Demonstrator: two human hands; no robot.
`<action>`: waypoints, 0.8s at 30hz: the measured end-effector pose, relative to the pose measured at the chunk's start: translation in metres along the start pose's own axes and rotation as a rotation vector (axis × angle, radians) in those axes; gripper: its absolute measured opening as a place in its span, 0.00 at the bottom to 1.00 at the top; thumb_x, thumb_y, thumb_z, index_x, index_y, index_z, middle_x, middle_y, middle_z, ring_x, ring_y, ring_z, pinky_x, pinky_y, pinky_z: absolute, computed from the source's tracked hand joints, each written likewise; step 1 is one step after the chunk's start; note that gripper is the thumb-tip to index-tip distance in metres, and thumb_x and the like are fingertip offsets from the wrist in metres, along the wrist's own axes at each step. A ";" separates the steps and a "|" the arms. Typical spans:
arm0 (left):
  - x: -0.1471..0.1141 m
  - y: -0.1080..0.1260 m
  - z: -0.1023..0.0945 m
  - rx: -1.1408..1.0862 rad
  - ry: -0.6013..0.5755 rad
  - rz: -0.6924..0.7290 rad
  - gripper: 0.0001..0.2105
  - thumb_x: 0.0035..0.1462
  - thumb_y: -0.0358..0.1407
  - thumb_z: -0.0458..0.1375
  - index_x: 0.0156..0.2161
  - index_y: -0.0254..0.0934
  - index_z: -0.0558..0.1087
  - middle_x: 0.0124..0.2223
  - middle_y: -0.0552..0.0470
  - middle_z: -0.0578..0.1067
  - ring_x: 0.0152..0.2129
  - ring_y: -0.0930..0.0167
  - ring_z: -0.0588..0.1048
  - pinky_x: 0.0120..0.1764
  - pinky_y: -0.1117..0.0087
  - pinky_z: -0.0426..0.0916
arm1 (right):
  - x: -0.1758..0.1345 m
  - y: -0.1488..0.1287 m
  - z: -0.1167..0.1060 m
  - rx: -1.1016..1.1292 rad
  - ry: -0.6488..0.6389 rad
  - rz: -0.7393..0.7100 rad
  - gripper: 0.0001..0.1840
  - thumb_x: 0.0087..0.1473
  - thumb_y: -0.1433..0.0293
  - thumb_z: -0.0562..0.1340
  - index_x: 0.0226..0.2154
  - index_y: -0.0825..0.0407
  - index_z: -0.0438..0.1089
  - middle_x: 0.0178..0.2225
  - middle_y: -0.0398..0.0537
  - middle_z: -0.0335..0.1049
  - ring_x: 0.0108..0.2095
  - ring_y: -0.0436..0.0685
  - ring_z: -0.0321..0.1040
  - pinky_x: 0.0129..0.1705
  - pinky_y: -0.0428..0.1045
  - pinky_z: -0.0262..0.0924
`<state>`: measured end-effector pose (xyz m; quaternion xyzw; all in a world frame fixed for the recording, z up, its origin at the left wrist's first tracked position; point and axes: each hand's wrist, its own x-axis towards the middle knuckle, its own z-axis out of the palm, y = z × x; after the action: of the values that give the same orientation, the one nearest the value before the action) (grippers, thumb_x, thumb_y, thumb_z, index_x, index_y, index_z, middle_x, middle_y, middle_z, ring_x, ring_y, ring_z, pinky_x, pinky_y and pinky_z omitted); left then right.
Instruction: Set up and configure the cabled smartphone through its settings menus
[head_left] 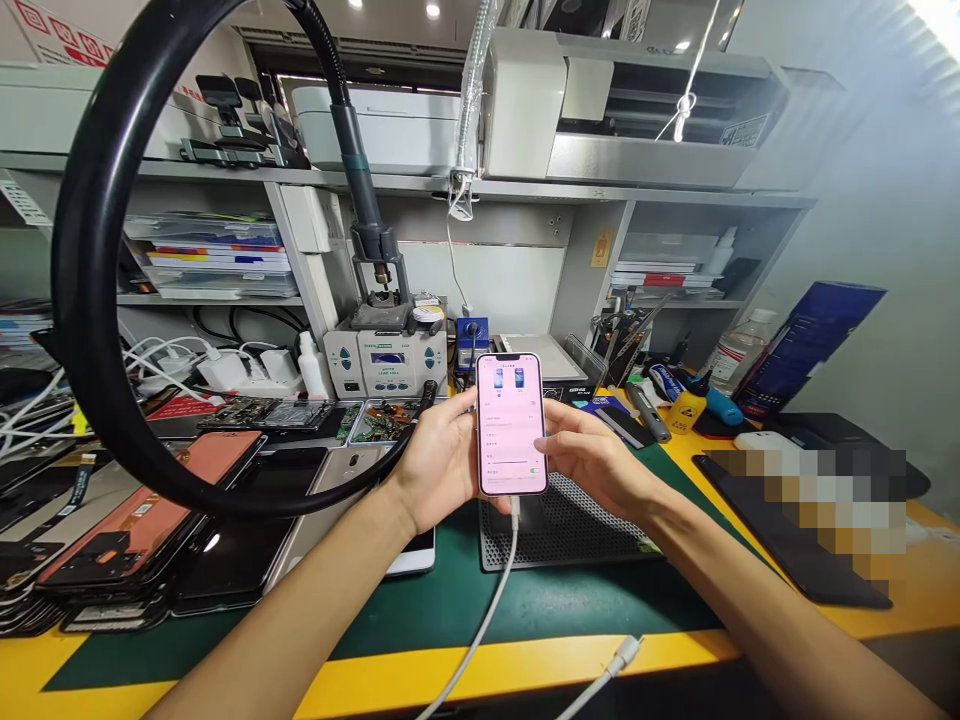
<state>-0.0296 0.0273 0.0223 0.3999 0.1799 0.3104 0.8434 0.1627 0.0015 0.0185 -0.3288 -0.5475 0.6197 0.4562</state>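
Note:
A smartphone (pixel 514 425) with a lit pinkish screen is held upright above the bench. The screen shows a settings-like page with two small phone pictures, a slider and a green switch. My left hand (pixel 435 465) is closed around its left side and lower back. On the other side, my right hand (pixel 604 465) grips the right edge, a fingertip or thumb reaching over the screen's edge and other fingers partly hidden behind. A white charging cable (pixel 499 600) is plugged into the phone's bottom. Below lies a dark perforated pad (pixel 577 520) on the green mat (pixel 420 620).
Phones and phone parts (pixel 150 500) are stacked at left, beneath a thick black hose (pixel 86 250). A hot-air station (pixel 386 360) stands behind. At right are a yellow bottle (pixel 686 408), tools and a black slab (pixel 780 530). A loose cable end (pixel 622 655) hangs in front.

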 end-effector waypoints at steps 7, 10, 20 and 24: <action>0.000 -0.005 0.001 0.049 -0.021 -0.001 0.28 0.67 0.49 0.45 0.61 0.31 0.70 0.49 0.32 0.76 0.35 0.54 0.78 0.23 0.59 0.74 | 0.002 0.003 0.001 0.061 0.087 0.006 0.17 0.58 0.61 0.64 0.47 0.53 0.76 0.42 0.54 0.78 0.40 0.61 0.73 0.39 0.54 0.69; 0.001 -0.007 0.002 0.050 -0.016 -0.002 0.28 0.67 0.49 0.45 0.61 0.32 0.70 0.50 0.33 0.76 0.36 0.54 0.78 0.24 0.59 0.74 | 0.004 0.007 0.000 0.041 0.114 0.015 0.18 0.59 0.59 0.64 0.45 0.55 0.77 0.40 0.55 0.78 0.38 0.61 0.73 0.39 0.54 0.68; 0.001 -0.008 0.001 0.057 -0.029 0.000 0.27 0.68 0.49 0.45 0.61 0.33 0.70 0.49 0.33 0.76 0.37 0.54 0.77 0.24 0.60 0.75 | 0.003 0.008 0.000 0.022 0.123 0.011 0.19 0.60 0.57 0.63 0.45 0.55 0.77 0.41 0.55 0.78 0.38 0.61 0.73 0.40 0.55 0.67; 0.001 -0.008 0.002 0.064 -0.039 -0.001 0.28 0.68 0.49 0.45 0.61 0.32 0.70 0.49 0.33 0.76 0.37 0.53 0.77 0.24 0.60 0.74 | 0.003 0.008 0.001 0.017 0.163 0.020 0.19 0.59 0.58 0.64 0.46 0.54 0.76 0.41 0.55 0.78 0.38 0.60 0.73 0.40 0.54 0.67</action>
<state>-0.0245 0.0227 0.0170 0.4326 0.1735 0.2963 0.8336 0.1588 0.0040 0.0113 -0.3796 -0.4998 0.6003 0.4957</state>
